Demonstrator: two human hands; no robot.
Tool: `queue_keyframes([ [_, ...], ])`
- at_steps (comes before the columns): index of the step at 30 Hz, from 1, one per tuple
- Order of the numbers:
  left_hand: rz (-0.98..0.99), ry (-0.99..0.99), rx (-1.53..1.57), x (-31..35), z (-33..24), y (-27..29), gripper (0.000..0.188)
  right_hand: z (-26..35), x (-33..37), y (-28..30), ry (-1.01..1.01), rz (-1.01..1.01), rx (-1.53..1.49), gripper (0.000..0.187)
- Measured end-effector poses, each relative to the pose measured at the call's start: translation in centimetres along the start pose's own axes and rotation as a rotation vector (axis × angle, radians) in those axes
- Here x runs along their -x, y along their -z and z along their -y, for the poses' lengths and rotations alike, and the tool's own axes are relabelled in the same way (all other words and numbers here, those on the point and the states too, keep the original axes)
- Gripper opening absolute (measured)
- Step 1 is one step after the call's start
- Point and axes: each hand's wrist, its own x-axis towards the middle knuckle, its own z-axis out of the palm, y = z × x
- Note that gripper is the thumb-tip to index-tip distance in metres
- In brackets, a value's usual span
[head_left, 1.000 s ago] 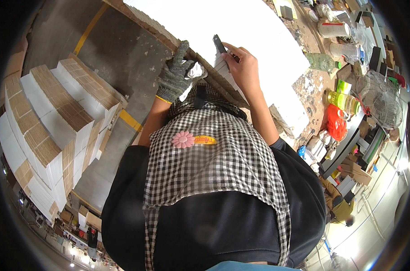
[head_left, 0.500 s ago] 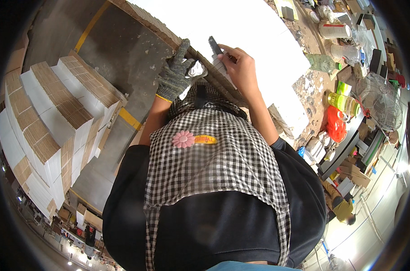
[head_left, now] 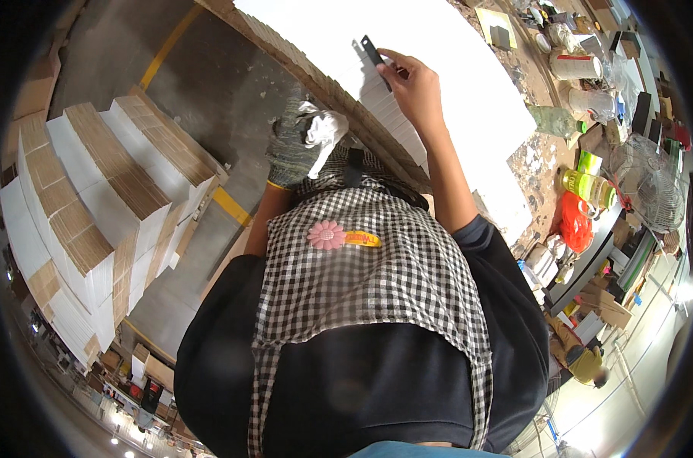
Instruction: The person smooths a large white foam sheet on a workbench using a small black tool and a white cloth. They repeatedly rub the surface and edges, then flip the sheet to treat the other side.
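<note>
My right hand [head_left: 417, 90], bare, pinches a slim black flat tool [head_left: 372, 52] over the white sheets; its exact kind is unclear. Those white sheets [head_left: 446, 91] lie in fanned, overlapping layers on the worktable, their stepped edges facing me. In a dark grey knitted glove with a yellow cuff, my left hand [head_left: 287, 145] is at the table's near edge, beside my apron. It is closed on a crumpled white cloth [head_left: 327, 131], which bulges out toward the table. The glove's fingertips are dark and partly hard to make out against the floor.
Tall stacks of white and brown board [head_left: 95, 198] stand on the floor at left. Along the right of the worktable are a green bottle [head_left: 552, 120], a yellow-labelled bottle [head_left: 587, 187], a red plastic bag [head_left: 575, 221] and a wire fan [head_left: 648, 183]. Another person [head_left: 585, 362] is farther off at right.
My left hand has drawn back from the sheets' edge, with more of the white cloth now showing. My right hand has shifted slightly away from me and to the right, still with the black tool.
</note>
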Motion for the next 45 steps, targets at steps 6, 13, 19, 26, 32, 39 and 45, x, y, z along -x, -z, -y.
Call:
queue_keyframes([
  [6,0.075,-0.105,-0.376,0.3,3.0,1.0,0.055,0.1,0.8,0.5,-0.002,0.072,0.099,0.033],
  [13,0.235,-0.125,-0.611,-1.7,4.3,-0.2,0.072,0.8,3.2,1.3,-0.050,0.072,-0.037,0.033],
  [19,0.254,-0.291,-0.888,-3.0,1.6,-1.4,0.073,1.3,4.6,2.6,-0.082,0.159,0.012,0.032],
  [26,0.484,0.277,-0.496,-2.9,-2.9,-2.7,0.068,1.0,6.3,3.3,-0.075,0.152,-0.022,0.030],
  [32,0.449,0.441,-0.798,-3.5,-7.4,-3.5,0.082,1.6,6.9,3.1,-0.086,0.079,-0.021,0.030],
  [39,0.678,0.260,-0.830,-4.2,-8.9,-3.1,0.052,1.3,6.5,2.9,-0.077,0.025,-0.022,0.032],
  [45,0.444,0.042,-0.962,-1.5,-7.5,-3.1,0.043,0.9,6.3,2.9,-0.017,0.124,0.053,0.033],
])
